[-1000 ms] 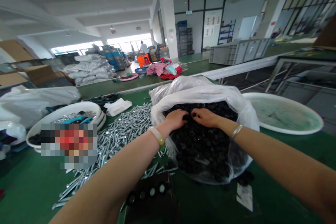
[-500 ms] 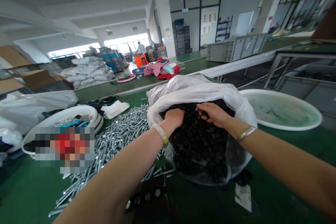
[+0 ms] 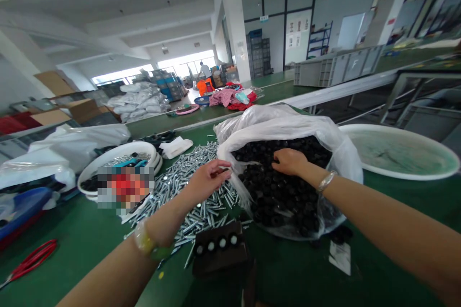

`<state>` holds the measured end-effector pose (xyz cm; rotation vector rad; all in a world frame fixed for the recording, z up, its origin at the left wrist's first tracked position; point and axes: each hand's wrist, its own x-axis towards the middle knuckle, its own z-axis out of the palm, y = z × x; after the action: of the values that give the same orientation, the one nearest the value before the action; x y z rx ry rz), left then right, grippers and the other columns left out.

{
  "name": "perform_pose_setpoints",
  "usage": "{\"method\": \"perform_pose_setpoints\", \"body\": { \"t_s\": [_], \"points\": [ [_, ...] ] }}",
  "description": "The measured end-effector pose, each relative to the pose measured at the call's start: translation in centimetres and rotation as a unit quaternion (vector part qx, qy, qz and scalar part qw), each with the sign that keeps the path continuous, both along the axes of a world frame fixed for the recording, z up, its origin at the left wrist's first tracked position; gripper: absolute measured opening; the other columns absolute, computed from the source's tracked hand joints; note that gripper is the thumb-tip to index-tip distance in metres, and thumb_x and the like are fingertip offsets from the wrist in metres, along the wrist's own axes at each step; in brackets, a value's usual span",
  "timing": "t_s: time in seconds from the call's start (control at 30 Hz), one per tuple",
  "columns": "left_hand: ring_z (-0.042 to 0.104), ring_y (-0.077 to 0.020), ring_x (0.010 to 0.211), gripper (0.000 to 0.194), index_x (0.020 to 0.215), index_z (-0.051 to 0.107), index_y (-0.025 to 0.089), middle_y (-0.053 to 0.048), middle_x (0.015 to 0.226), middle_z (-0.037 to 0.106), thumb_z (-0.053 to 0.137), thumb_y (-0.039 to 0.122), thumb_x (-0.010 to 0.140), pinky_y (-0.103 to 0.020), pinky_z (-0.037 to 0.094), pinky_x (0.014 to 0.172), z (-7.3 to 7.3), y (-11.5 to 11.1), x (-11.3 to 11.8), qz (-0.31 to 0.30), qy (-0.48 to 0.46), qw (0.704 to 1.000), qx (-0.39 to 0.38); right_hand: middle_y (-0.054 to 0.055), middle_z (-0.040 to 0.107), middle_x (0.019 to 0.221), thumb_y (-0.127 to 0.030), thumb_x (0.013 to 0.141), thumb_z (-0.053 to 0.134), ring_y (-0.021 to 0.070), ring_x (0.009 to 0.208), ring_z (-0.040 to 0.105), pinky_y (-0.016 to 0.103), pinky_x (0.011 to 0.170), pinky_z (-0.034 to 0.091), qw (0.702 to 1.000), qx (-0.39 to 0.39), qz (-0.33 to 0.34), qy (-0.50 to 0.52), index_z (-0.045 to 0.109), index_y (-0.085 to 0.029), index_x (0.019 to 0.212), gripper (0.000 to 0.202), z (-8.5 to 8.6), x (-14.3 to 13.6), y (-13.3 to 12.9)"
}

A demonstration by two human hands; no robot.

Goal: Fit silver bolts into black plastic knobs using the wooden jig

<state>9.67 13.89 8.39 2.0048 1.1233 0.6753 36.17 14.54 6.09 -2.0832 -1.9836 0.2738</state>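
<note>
My left hand [image 3: 209,181] is over the pile of silver bolts [image 3: 180,165], at the near-left rim of a white plastic bag [image 3: 288,127]. Its fingers are apart, their tips close to the bag's edge; I see nothing held. Inside the bag, my right hand [image 3: 290,161] reaches down among many small black round parts [image 3: 273,196]. Its fingers are curled, and whatever they grip is hidden. Below the bolts sits a dark block [image 3: 221,261] with several round silver ends in a row along its top.
White tubs [image 3: 88,172] stand left of the bolts, partly blurred out. Red-handled scissors [image 3: 34,256] lie front left beside a blue basin [image 3: 27,211]. A round white tray [image 3: 403,153] lies right of the bag. A grey crate [image 3: 334,69] stands on the bench behind.
My left hand has come out of the bag's black parts and moved left over the bolts, its fingers opening. My right hand has dipped lower into the parts. The view has swung left.
</note>
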Motion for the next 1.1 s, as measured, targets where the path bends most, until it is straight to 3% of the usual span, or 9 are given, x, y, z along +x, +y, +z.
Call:
{"method": "perform_pose_setpoints", "body": {
  "t_s": [0.17,0.27,0.33,0.43,0.63,0.73,0.83,0.9,1.1],
  "points": [
    [0.047,-0.0100,0.050,0.025,0.093,0.060,0.020,0.000,0.066,0.059,0.056,0.038,0.077,-0.020,0.036,0.047,-1.5,-9.2,-7.2,0.109,-0.016,0.994,0.008,0.006,0.065,0.081,-0.032,0.081,0.044,0.0119,0.064,0.056,0.020,0.049,0.039,0.985,-0.021,0.071,0.155,0.056,-0.017,0.089,0.021,1.4,-3.4,-6.0],
    [0.051,-0.0126,0.059,0.020,0.090,0.064,0.022,-0.001,0.071,0.060,0.058,0.034,0.076,-0.022,0.041,0.056,-3.0,-12.8,-8.4,0.135,-0.025,0.990,0.041,0.002,0.063,0.075,-0.035,0.074,0.054,0.0054,0.047,0.044,0.016,0.036,0.020,0.860,-0.169,0.125,0.466,0.051,-0.018,0.086,0.021,0.8,-6.2,-10.2],
    [0.053,-0.0134,0.065,0.019,0.087,0.066,0.022,-0.002,0.079,0.061,0.059,0.033,0.074,-0.024,0.043,0.062,-3.9,-14.0,-8.3,0.153,-0.051,0.985,0.062,0.001,0.062,0.073,-0.031,0.066,0.063,0.0036,0.046,0.040,0.015,0.037,0.015,0.782,-0.222,0.117,0.570,0.050,-0.017,0.084,0.026,0.0,-7.9,-12.2],
    [0.050,-0.0113,0.059,0.023,0.085,0.067,0.020,-0.003,0.080,0.059,0.061,0.037,0.072,-0.023,0.042,0.056,-4.7,-14.6,-7.8,0.178,-0.107,0.978,0.020,0.001,0.062,0.073,-0.026,0.059,0.069,0.0028,0.047,0.041,0.014,0.037,0.014,0.759,-0.232,0.087,0.602,0.051,-0.016,0.085,0.033,-0.8,-9.6,-13.7],
    [0.038,-0.0063,0.042,0.036,0.084,0.067,0.015,0.003,0.054,0.052,0.063,0.047,0.067,-0.018,0.026,0.039,-4.9,-14.3,-6.5,0.236,-0.234,0.931,-0.148,0.001,0.061,0.072,-0.028,0.063,0.067,0.0037,0.045,0.041,0.014,0.035,0.016,0.779,-0.162,0.071,0.602,0.055,-0.016,0.093,0.035,-0.9,-10.8,-14.3],
    [0.038,-0.0056,0.043,0.033,0.079,0.067,0.016,0.004,0.053,0.051,0.066,0.045,0.063,-0.017,0.026,0.041,-4.9,-14.1,-6.1,0.252,-0.267,0.911,-0.187,0.001,0.063,0.073,-0.033,0.070,0.061,0.0086,0.050,0.050,0.018,0.039,0.032,0.863,-0.054,0.076,0.496,0.059,-0.017,0.099,0.033,-1.2,-11.2,-14.5],
    [0.038,-0.0048,0.043,0.032,0.079,0.065,0.016,0.004,0.056,0.053,0.067,0.043,0.062,-0.016,0.026,0.041,-5.2,-14.1,-6.0,0.256,-0.295,0.898,-0.205,0.005,0.067,0.090,-0.028,0.074,0.056,0.0183,0.080,0.061,0.032,0.071,0.048,0.931,0.091,0.144,0.322,0.064,-0.020,0.098,0.026,-1.3,-11.7,-14.8],
    [0.042,-0.0053,0.045,0.032,0.079,0.065,0.016,0.004,0.059,0.055,0.067,0.044,0.063,-0.016,0.026,0.041,-5.6,-14.2,-6.0,0.252,-0.311,0.894,-0.203,0.005,0.067,0.099,-0.022,0.077,0.051,0.0203,0.094,0.059,0.038,0.087,0.045,0.939,0.145,0.200,0.238,0.066,-0.023,0.097,0.025,-1.3,-12.2,-15.1],
    [0.047,-0.0062,0.050,0.034,0.084,0.065,0.018,0.003,0.067,0.059,0.066,0.046,0.065,-0.016,0.032,0.044,-6.5,-14.5,-5.9,0.244,-0.348,0.880,-0.213,0.009,0.062,0.115,-0.014,0.083,0.036,0.0183,0.105,0.057,0.037,0.093,0.044,0.943,0.173,0.271,0.085,0.061,-0.021,0.112,0.039,-2.1,-12.5,-16.3]
  ]
}}
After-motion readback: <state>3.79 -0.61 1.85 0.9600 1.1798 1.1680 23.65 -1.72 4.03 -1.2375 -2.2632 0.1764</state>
